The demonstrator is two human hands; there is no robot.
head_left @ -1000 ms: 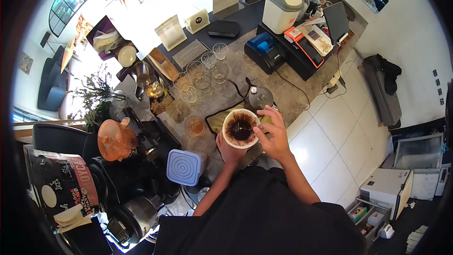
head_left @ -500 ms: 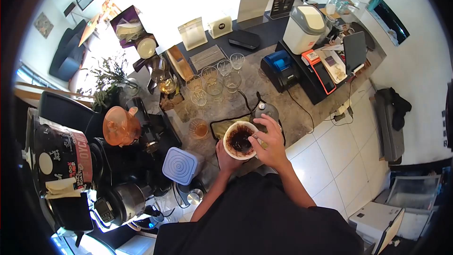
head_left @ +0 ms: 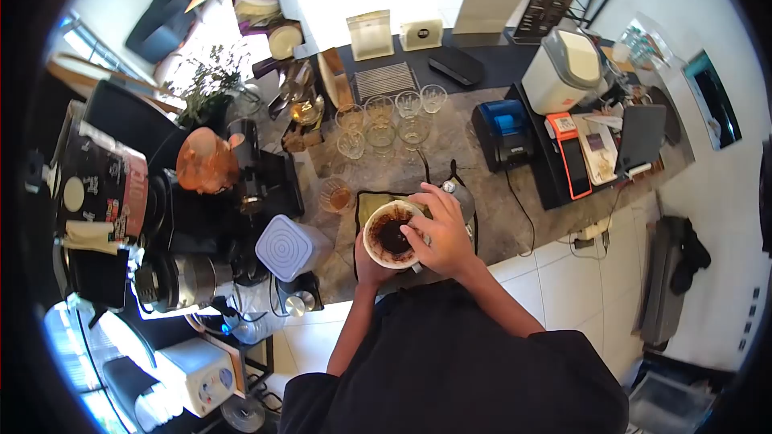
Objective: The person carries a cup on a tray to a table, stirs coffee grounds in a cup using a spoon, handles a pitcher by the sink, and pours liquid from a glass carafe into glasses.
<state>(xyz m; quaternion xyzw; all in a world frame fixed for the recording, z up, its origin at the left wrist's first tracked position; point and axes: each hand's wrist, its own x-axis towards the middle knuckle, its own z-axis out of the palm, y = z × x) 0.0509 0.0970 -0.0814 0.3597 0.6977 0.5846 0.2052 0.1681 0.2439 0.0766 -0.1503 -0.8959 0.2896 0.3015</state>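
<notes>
A white filter cone (head_left: 392, 235) with wet, dark coffee grounds inside is held over the counter's front edge. My left hand (head_left: 371, 264) is wrapped round its lower left side. My right hand (head_left: 442, 231) is at the cone's right rim, thumb and index finger pinched together over the opening; anything between them is too small to make out. A grey kettle (head_left: 460, 198) stands just behind my right hand, partly hidden by it. Under the cone lies a greenish cloth (head_left: 371, 202) with a black border. To the left stands a glass of amber liquid (head_left: 335, 194).
Several empty glasses (head_left: 380, 123) stand at the back of the counter (head_left: 450, 128). A lidded blue-grey container (head_left: 291, 249) and an orange grinder hopper (head_left: 207, 162) are on the left. A blue-black printer (head_left: 503, 135) and a card terminal (head_left: 569, 157) are on the right.
The view has turned, so the surroundings appear shifted. Both hands have stayed at the cone, which sits slightly more to the left in view. My right fingertips have moved closer over its opening.
</notes>
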